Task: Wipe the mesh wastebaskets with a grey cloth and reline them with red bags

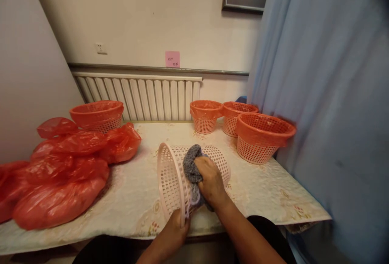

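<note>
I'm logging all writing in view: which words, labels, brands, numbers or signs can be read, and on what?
"284", probably: handwritten on the pink note on the wall.
Lower on that note: a second line, too small and blurred to read surely.
No other text can be read.

A mesh basket (173, 181) lies on its side between the two hands, its open end facing left; the left hand (178, 226) is at the near part of the rim, and the right hand (211, 181) presses a cloth (192, 165) against the outside. Left of the hands, filled bags (63, 193) sit on the cloth-covered table (130, 199), with one bag-lined basket (99, 115) behind them. Beyond the hands to the right stand three more lined baskets (263, 138), near a curtain (328, 106). A radiator (152, 98) is behind the table.
</note>
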`<action>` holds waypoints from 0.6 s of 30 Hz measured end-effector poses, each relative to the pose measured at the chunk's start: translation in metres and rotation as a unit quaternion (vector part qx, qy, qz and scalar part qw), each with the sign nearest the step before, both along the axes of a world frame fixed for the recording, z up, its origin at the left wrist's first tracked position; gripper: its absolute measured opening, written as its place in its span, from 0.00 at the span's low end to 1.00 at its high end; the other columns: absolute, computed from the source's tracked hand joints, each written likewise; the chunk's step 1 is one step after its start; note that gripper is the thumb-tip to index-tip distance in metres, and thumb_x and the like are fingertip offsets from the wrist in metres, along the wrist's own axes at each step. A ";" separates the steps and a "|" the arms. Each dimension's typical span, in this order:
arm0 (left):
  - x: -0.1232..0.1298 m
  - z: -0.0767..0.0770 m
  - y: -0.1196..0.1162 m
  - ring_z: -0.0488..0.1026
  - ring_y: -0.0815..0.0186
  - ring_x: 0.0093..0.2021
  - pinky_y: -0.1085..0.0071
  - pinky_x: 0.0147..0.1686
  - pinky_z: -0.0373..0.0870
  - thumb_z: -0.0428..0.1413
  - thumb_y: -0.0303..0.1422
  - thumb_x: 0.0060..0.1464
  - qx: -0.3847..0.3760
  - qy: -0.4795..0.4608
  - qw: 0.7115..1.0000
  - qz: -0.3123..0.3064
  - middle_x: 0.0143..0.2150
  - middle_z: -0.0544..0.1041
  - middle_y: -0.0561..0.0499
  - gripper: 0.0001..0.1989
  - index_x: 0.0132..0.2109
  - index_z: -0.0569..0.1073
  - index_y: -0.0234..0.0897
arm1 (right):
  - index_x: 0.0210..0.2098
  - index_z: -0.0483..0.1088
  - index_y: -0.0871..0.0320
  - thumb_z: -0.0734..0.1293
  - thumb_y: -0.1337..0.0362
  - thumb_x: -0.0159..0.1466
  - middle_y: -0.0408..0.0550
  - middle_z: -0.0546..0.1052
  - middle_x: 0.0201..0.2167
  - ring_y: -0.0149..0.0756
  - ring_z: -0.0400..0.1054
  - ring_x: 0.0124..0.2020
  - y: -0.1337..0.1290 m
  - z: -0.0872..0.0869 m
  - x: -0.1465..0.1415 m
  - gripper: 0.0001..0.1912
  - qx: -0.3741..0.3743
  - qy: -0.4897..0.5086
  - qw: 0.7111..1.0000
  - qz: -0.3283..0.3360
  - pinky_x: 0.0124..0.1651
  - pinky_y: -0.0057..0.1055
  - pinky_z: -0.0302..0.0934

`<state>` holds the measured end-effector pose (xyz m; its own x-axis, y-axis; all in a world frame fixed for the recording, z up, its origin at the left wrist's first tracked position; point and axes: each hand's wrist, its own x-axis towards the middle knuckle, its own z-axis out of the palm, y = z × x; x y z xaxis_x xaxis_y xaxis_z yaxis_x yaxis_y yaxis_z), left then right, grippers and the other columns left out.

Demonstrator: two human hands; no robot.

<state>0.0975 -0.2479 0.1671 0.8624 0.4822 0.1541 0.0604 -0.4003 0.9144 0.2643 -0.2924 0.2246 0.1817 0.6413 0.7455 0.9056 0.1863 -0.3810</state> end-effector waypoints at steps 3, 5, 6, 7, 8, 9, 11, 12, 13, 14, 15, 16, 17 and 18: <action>-0.006 -0.013 0.002 0.67 0.56 0.58 0.59 0.63 0.55 0.49 0.29 0.56 0.003 0.023 1.000 -0.001 0.51 0.78 0.47 0.18 0.51 0.76 0.38 | 0.36 0.70 0.57 0.56 0.77 0.54 0.49 0.73 0.37 0.40 0.63 0.43 0.001 -0.006 0.039 0.16 -0.023 0.023 0.994 -0.106 0.46 0.34 0.57; -0.007 -0.018 0.008 0.65 0.55 0.60 0.58 0.64 0.52 0.50 0.29 0.55 -0.008 0.028 1.000 -0.005 0.54 0.76 0.46 0.18 0.51 0.76 0.38 | 0.34 0.70 0.57 0.57 0.75 0.56 0.49 0.73 0.34 0.40 0.63 0.41 -0.002 -0.014 0.066 0.14 -0.047 0.046 0.980 -0.187 0.43 0.32 0.57; -0.007 -0.018 0.012 0.65 0.55 0.60 0.57 0.64 0.52 0.51 0.29 0.54 -0.018 0.028 0.999 -0.006 0.55 0.76 0.46 0.18 0.51 0.76 0.37 | 0.34 0.71 0.57 0.57 0.75 0.56 0.49 0.73 0.33 0.40 0.63 0.40 -0.004 -0.020 0.076 0.14 -0.059 0.058 0.971 -0.223 0.42 0.32 0.57; -0.006 -0.016 0.015 0.65 0.54 0.60 0.57 0.64 0.52 0.53 0.30 0.53 -0.032 0.027 0.999 -0.003 0.56 0.75 0.45 0.18 0.51 0.75 0.36 | 0.35 0.71 0.57 0.57 0.75 0.56 0.49 0.73 0.33 0.41 0.63 0.40 -0.006 -0.025 0.085 0.14 -0.069 0.068 0.963 -0.252 0.41 0.32 0.57; -0.004 -0.012 0.018 0.66 0.54 0.60 0.56 0.64 0.53 0.54 0.30 0.52 -0.047 0.023 0.999 0.008 0.56 0.74 0.45 0.20 0.52 0.75 0.35 | 0.36 0.71 0.58 0.57 0.75 0.55 0.50 0.72 0.32 0.41 0.63 0.39 -0.007 -0.029 0.090 0.15 -0.074 0.075 0.956 -0.273 0.40 0.32 0.57; -0.002 -0.006 0.021 0.67 0.53 0.59 0.55 0.63 0.54 0.56 0.31 0.50 -0.064 0.014 0.998 0.024 0.56 0.74 0.44 0.21 0.53 0.74 0.34 | 0.36 0.71 0.58 0.57 0.76 0.54 0.50 0.72 0.32 0.41 0.62 0.39 -0.009 -0.033 0.093 0.16 -0.076 0.079 0.952 -0.286 0.39 0.32 0.56; 0.005 0.009 0.025 0.69 0.52 0.57 0.54 0.62 0.57 0.57 0.33 0.49 -0.098 -0.021 0.992 0.071 0.55 0.75 0.41 0.25 0.55 0.71 0.32 | 0.35 0.70 0.58 0.57 0.77 0.53 0.50 0.71 0.31 0.42 0.62 0.39 -0.010 -0.037 0.089 0.16 -0.067 0.076 0.953 -0.287 0.39 0.32 0.57; 0.008 0.017 0.026 0.69 0.52 0.57 0.54 0.61 0.58 0.57 0.33 0.49 -0.114 -0.042 0.988 0.091 0.55 0.75 0.41 0.25 0.55 0.71 0.31 | 0.34 0.70 0.57 0.56 0.77 0.52 0.49 0.71 0.31 0.42 0.61 0.39 -0.010 -0.038 0.083 0.16 -0.058 0.073 0.956 -0.277 0.40 0.33 0.57; 0.012 0.025 0.027 0.70 0.52 0.56 0.55 0.61 0.59 0.56 0.34 0.49 -0.130 -0.061 0.984 0.107 0.55 0.75 0.40 0.26 0.55 0.70 0.30 | 0.33 0.69 0.57 0.56 0.77 0.52 0.49 0.70 0.31 0.41 0.61 0.39 -0.010 -0.037 0.075 0.15 -0.049 0.071 0.961 -0.262 0.40 0.33 0.57; 0.015 0.033 0.027 0.70 0.52 0.56 0.55 0.60 0.59 0.56 0.34 0.48 -0.144 -0.072 0.980 0.114 0.55 0.75 0.41 0.26 0.55 0.70 0.30 | 0.32 0.69 0.57 0.56 0.77 0.51 0.49 0.70 0.32 0.41 0.61 0.39 -0.009 -0.036 0.065 0.15 -0.040 0.070 0.967 -0.240 0.41 0.33 0.58; 0.017 0.038 0.027 0.70 0.53 0.56 0.56 0.60 0.60 0.55 0.33 0.48 -0.158 -0.080 0.977 0.115 0.55 0.75 0.41 0.25 0.55 0.70 0.30 | 0.32 0.68 0.57 0.56 0.77 0.51 0.49 0.70 0.32 0.41 0.61 0.39 -0.009 -0.034 0.054 0.15 -0.031 0.069 0.974 -0.212 0.42 0.34 0.58; 0.018 0.043 0.026 0.71 0.53 0.55 0.56 0.59 0.62 0.55 0.32 0.47 -0.169 -0.085 0.976 0.112 0.55 0.75 0.42 0.25 0.54 0.70 0.31 | 0.33 0.68 0.57 0.56 0.78 0.50 0.49 0.70 0.33 0.41 0.61 0.41 -0.008 -0.031 0.041 0.16 -0.021 0.067 0.981 -0.179 0.44 0.35 0.58; 0.019 0.045 0.026 0.72 0.54 0.54 0.57 0.58 0.63 0.54 0.31 0.47 -0.175 -0.085 0.975 0.104 0.54 0.76 0.43 0.25 0.54 0.70 0.31 | 0.34 0.68 0.57 0.56 0.78 0.50 0.49 0.70 0.35 0.41 0.61 0.42 -0.008 -0.028 0.028 0.18 -0.011 0.063 0.988 -0.139 0.46 0.36 0.58; 0.020 0.046 0.026 0.72 0.54 0.53 0.57 0.57 0.64 0.54 0.30 0.46 -0.171 -0.084 0.977 0.099 0.52 0.77 0.43 0.24 0.53 0.71 0.31 | 0.36 0.68 0.58 0.56 0.78 0.49 0.50 0.71 0.37 0.41 0.61 0.44 -0.008 -0.025 0.015 0.19 -0.002 0.056 0.994 -0.094 0.47 0.37 0.58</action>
